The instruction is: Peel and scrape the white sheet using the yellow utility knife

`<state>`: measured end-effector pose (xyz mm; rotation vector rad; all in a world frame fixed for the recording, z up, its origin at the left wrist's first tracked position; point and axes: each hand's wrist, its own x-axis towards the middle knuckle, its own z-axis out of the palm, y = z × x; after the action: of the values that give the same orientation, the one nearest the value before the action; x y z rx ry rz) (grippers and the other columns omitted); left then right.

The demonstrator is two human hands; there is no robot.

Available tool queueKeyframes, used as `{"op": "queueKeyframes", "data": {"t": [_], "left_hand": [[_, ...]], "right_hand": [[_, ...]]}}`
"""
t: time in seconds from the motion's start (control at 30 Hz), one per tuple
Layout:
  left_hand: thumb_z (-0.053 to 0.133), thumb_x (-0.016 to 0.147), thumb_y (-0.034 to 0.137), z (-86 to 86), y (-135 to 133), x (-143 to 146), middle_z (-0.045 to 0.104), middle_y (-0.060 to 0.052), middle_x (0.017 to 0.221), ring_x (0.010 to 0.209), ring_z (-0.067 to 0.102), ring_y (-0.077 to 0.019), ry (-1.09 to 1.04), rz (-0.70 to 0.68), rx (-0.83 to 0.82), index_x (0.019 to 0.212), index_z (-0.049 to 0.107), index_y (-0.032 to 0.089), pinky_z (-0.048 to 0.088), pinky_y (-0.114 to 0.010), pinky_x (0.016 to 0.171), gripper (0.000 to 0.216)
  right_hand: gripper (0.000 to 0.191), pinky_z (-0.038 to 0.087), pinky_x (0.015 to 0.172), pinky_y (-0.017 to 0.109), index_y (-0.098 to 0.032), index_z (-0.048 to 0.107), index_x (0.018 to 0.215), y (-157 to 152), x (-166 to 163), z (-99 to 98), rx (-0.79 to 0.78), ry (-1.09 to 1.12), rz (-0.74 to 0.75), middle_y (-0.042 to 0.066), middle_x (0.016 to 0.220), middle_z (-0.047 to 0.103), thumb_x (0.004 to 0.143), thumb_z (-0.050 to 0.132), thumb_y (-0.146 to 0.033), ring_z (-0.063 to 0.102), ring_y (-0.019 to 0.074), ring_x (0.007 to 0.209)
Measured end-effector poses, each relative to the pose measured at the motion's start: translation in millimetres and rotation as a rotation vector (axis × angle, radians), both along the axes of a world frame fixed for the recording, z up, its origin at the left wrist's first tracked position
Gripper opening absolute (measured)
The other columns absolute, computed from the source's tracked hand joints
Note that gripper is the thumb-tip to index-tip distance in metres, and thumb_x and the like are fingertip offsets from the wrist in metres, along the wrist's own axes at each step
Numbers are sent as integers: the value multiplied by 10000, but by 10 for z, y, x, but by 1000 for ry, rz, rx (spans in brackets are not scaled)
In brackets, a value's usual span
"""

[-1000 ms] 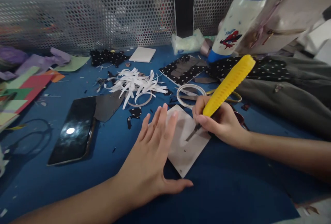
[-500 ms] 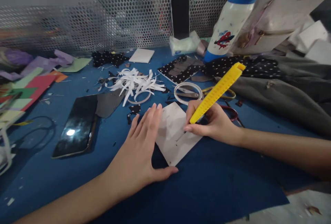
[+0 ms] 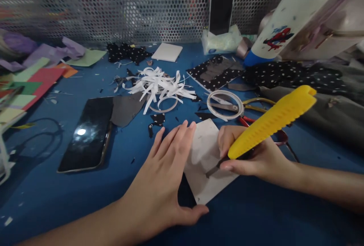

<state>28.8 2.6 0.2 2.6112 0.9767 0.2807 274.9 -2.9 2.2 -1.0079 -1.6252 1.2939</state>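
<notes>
My right hand (image 3: pixel 256 159) grips a yellow-handled craft knife (image 3: pixel 270 123) with a ridged handle. Its thin dark blade slants down to the left, the tip at the surface of a small white card (image 3: pixel 204 143). My left hand (image 3: pixel 165 174) lies with fingers stretched out along the card's left edge, the thumb near its front corner. The card rests on a blue table (image 3: pixel 119 189), one corner pointing towards me. My right hand covers part of the card's right side.
Behind the card lie white paper strips (image 3: pixel 159 83), a white tape ring (image 3: pixel 225 105) and scissors (image 3: pixel 280 137). A phone (image 3: pixel 88 134) lies at left; another phone (image 3: pixel 222 3) stands at the back. A bottle (image 3: pixel 284 30) and dark cloth (image 3: pixel 321 113) are at right, coloured papers (image 3: pixel 42 85) far left.
The camera view has shifted, so the hands and card sit lower and further right. The knife handle tilts lower to the right, and its blade now looks wider.
</notes>
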Motion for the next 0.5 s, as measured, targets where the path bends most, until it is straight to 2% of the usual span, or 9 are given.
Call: {"op": "queueKeyframes", "data": {"t": [0.1, 0.17, 0.23, 0.37, 0.5], "left_hand": [[798, 631, 721, 3, 16, -3, 139, -158, 1684, 1549, 165, -345, 3, -9, 4, 1603, -144, 143, 102, -563, 1263, 1472], [685, 626, 875, -2, 27, -10, 142, -167, 1681, 1551, 157, -346, -2, -24, 5, 1601, -150, 122, 75, -556, 1264, 1488], [579, 629, 948, -14, 34, -16, 132, -171, 1681, 1552, 145, -352, -2, -39, 21, 1601, -148, 108, 64, -554, 1260, 1477], [640, 669, 883, -53, 38, -21, 114, -172, 1684, 1549, 140, -370, 27, -45, 78, 1610, -99, 95, 78, -561, 1248, 1433], [575, 744, 864, -75, 31, -34, 137, -172, 1681, 1549, 144, -362, 30, -65, 97, 1614, -63, 79, 61, -549, 1243, 1335]], "right_hand": [[228, 434, 564, 250, -184, 647, 757, 10, 14, -7, 16, -15, 16, -5, 713, 610, 768, 856, -273, 563, 131, 670], [225, 449, 587, 266, -194, 637, 757, 24, 18, 2, 49, -51, 29, 1, 731, 612, 775, 849, -269, 569, 145, 698], [221, 469, 629, 293, -204, 623, 762, 38, 16, 20, 106, -102, 53, 8, 737, 614, 798, 828, -279, 577, 162, 725], [222, 467, 713, 328, -217, 587, 780, 48, 11, 50, 194, -193, 108, -1, 730, 613, 848, 781, -302, 585, 170, 761], [275, 435, 710, 326, -221, 547, 754, 35, 10, 47, 184, -227, 93, -15, 715, 606, 867, 763, -348, 560, 160, 757]]}}
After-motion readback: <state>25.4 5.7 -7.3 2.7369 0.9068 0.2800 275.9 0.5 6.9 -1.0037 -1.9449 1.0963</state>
